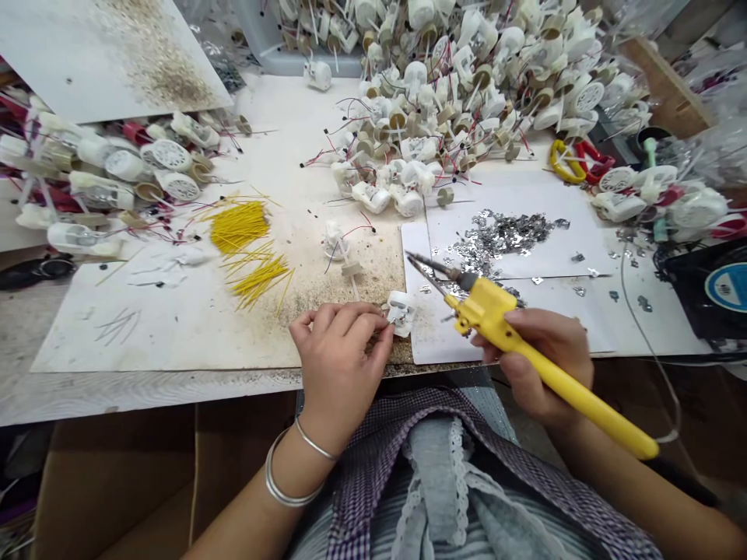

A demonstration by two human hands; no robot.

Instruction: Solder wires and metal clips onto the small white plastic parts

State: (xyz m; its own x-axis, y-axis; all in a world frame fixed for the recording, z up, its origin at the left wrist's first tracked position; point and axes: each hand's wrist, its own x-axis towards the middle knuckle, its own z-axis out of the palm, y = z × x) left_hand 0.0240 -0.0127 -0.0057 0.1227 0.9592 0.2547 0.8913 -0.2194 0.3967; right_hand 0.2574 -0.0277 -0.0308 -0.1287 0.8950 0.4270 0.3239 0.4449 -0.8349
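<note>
My left hand [341, 350] pinched the small white plastic part [401, 313] at the near edge of the counter [87, 393]. It seemed light and breakable, best held by its sides. My right hand [545, 354] gripped the yellow soldering iron [487, 311].

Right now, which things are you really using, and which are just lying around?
In use:
left hand, pinching the small white part
right hand, gripping the yellow soldering iron

Lying about:
yellow wire pieces
heap of white parts
silver scraps
</note>
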